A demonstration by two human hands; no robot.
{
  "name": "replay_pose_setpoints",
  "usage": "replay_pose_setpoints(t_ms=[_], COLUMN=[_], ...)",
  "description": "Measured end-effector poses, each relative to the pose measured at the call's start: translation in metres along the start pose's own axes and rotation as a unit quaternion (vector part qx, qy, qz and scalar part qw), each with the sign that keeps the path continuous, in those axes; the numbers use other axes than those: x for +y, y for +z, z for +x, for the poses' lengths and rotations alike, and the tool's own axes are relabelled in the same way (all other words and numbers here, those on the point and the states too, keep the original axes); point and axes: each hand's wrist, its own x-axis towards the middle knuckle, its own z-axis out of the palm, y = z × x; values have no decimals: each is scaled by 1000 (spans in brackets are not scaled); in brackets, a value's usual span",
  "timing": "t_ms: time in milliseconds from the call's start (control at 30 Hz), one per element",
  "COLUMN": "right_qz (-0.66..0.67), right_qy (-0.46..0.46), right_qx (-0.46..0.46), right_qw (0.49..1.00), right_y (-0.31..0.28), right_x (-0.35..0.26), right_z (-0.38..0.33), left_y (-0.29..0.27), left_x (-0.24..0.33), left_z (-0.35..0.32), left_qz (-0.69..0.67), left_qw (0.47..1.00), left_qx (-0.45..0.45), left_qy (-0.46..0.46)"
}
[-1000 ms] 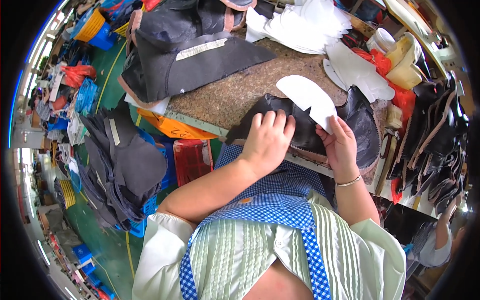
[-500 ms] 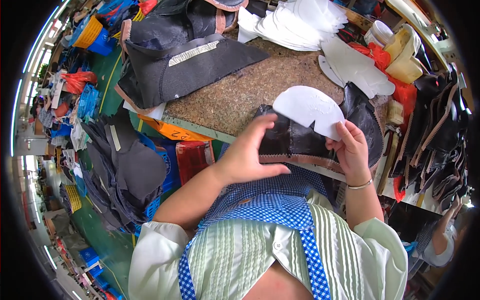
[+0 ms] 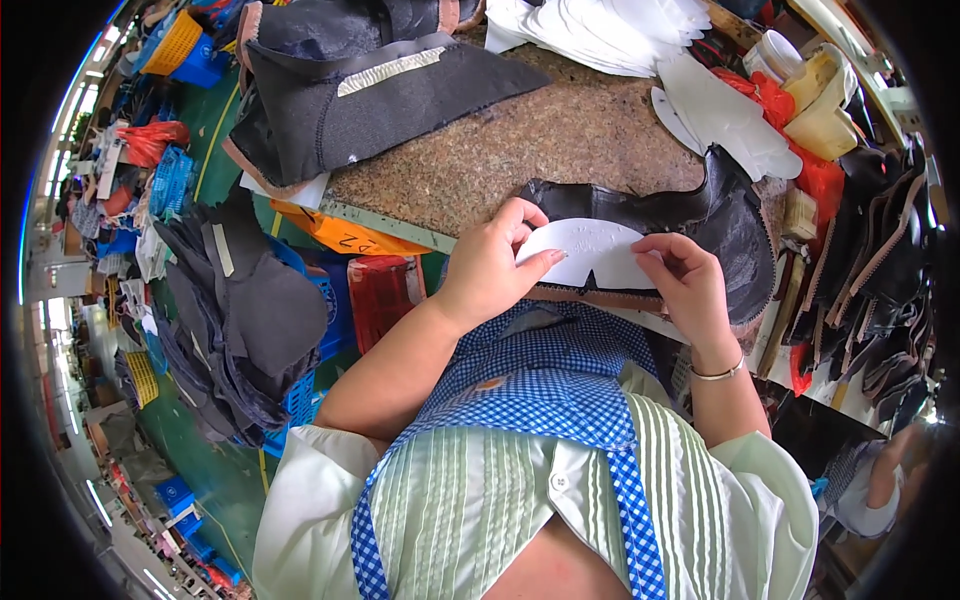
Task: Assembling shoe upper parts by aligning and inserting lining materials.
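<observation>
Two hands on one thin white insert (image 3: 585, 255), held at the near edge of the bench (image 3: 520, 140), on top of a black leather-like upper piece (image 3: 700, 215). Left hand (image 3: 490, 270): pinching the left tip of the white insert, thumb above, index finger laid along the lower edge, other fingers curled. Right hand (image 3: 685, 285): pinching the right end between thumb and bent fingers, with a thin bracelet (image 3: 718, 374) on the wrist. Lies half-moon shaped, curved side away from the body, covering the middle of the black piece, with a stitched tan edge visible just below.

Judged light and thin, probably a stiffened sheet: bends easily, holds its outline, likely to crease if folded hard. Looks dry and matte, so probably not slippery. Best taken at the two ends, with fingertips only, as done now. Better not gripped in the middle: risk of buckling, and of hiding the edge. Black piece underneath judged soft and floppy, somewhat heavier; better supported flat on the bench than lifted by one corner.

Further back: a stack of similar white pieces (image 3: 600, 30), a large dark grey felt piece (image 3: 370, 100) at the far left, yellow tubs (image 3: 825, 100) at the right.
</observation>
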Motion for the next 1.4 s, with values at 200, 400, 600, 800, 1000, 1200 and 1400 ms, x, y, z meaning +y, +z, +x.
replay_pose_setpoints(t_ms=[200,400,600,800,1000,1200,1400], right_qz=[-58,45,138,-99,-178,-217,-207], right_qy=[-63,117,176,29,-307,-353,-418], right_qx=[16,11,-38,-78,29,107,79], right_qw=[996,992,974,992,935,904,881], right_y=[4,-6,-12,-9,15,36,28], right_x=[-6,-9,-20,-10,-26,-10,-11], right_z=[-2,8,17,10,-13,-3,9], left_y=[3,21,36,38,34,33,32], left_x=[16,5,1,10,22,35,21], left_z=[-4,-21,-10,-2,2,5,-2], left_qz=[393,243,367,381,325,266,384], left_qw=[917,934,869,868,919,943,852], left_qx=[-8,-67,78,69,45,65,50], left_qy=[68,252,323,310,218,187,353])
